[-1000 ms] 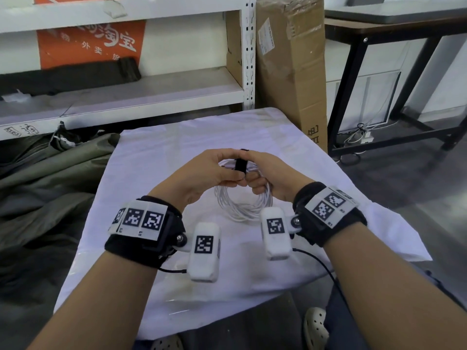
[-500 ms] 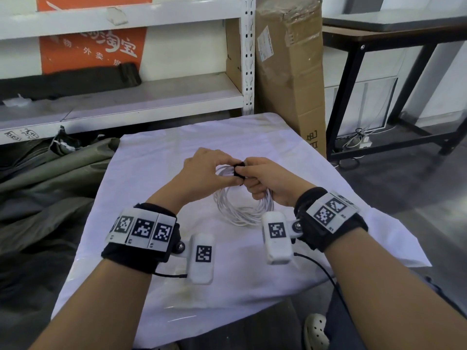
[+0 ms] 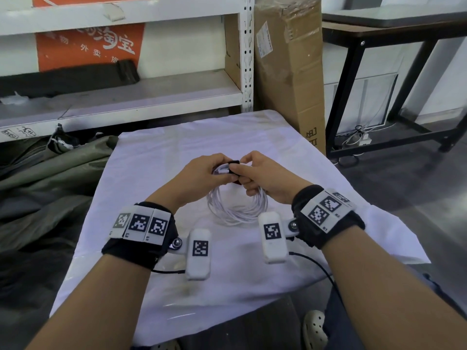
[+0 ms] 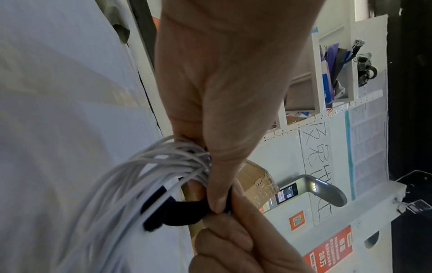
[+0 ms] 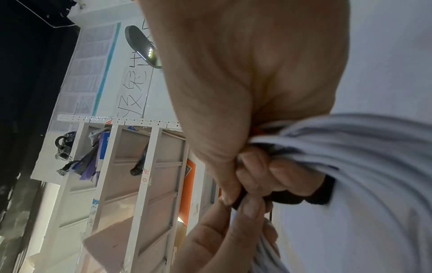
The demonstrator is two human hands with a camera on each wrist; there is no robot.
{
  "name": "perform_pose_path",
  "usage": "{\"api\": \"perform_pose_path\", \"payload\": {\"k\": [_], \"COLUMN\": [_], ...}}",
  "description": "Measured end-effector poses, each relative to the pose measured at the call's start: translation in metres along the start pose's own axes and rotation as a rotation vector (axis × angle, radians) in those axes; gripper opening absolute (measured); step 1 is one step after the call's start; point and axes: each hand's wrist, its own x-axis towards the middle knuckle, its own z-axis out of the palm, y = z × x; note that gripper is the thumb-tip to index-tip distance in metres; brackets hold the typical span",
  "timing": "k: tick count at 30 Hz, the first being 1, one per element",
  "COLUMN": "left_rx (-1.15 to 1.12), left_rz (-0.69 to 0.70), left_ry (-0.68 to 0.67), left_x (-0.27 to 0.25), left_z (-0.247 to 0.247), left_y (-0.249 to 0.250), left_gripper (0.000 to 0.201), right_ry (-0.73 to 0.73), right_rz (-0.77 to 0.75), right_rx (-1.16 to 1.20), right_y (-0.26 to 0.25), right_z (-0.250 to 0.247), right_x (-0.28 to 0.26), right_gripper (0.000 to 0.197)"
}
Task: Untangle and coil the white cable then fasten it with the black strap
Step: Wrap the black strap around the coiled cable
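Observation:
The white cable is wound into a coil of several loops, held above the white-covered table. The black strap wraps the top of the coil. My left hand grips the bundled loops and pinches the strap; in the left wrist view its thumb presses the black strap beside the white cable. My right hand pinches the strap from the other side, with its lower fingers curled round the loops. In the right wrist view the black strap runs under the white cable.
A white metal shelf rack stands behind the table. A tall cardboard box leans at the back right beside a black-framed desk. Olive-green fabric lies heaped on the left. White shoes show below the front edge.
Both hands have moved a little forward and lowered the coil. The strap end that stood up above the fingers now lies folded down over the bundle.

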Motion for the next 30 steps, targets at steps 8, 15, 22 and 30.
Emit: {"api": "perform_pose_path", "payload": {"k": [8, 15, 22, 30], "left_rx": [0.134, -0.172, -0.275, 0.084], "left_rz": [0.036, -0.017, -0.036, 0.179], "left_ry": [0.008, -0.076, -0.07, 0.002], "left_x": [-0.001, -0.004, -0.007, -0.004], "left_z": [-0.008, -0.01, -0.011, -0.01], "left_y": [-0.001, 0.005, 0.008, 0.005], "left_gripper": [0.016, 0.022, 0.025, 0.049], "right_ry": [-0.076, -0.093, -0.084, -0.06], "right_rz": [-0.078, -0.081, -0.063, 0.113], "right_rx": [-0.15, -0.133, 0.005, 0.343], "right_y": [0.0, -0.001, 0.002, 0.004], "right_z": [0.001, -0.004, -0.005, -0.006], "right_x": [0.003, 0.002, 0.003, 0.006], "right_gripper": [0.023, 0.029, 0.026, 0.038]}}
